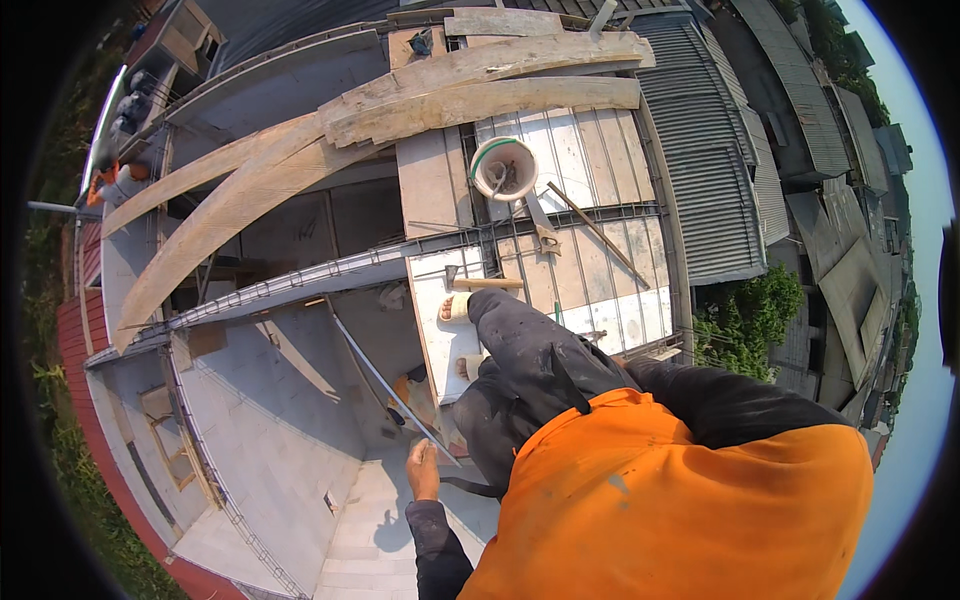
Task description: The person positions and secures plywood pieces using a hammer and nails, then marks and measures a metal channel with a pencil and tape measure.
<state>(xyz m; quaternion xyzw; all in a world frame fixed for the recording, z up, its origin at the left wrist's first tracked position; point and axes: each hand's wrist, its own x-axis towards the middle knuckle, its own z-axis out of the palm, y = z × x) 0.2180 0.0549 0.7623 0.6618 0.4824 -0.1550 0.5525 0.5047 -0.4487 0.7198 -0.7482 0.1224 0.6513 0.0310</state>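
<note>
My left hand [423, 470] is closed at the near end of a long, thin grey pipe or bar [378, 378], which slants away to the upper left over the open room below. My right arm [740, 400] reaches across in a dark sleeve; its hand is mostly hidden beyond my trouser leg, so its fingers do not show. Close to that side, a small tool [594, 336], perhaps pliers, lies on the panels. By my sandalled foot rests a hammer [485, 283] with a wooden handle. A handsaw [543, 226] lies below a white bucket [504, 169] holding small items.
I am on pale panels [440, 268] crossed by steel rebar [590, 213]. An open drop into a block-walled room [280, 400] lies at left. Long curved-looking planks [480, 65] span the far side. Another person in orange [108, 185] is at far left. Corrugated roofs [700, 150] adjoin at right.
</note>
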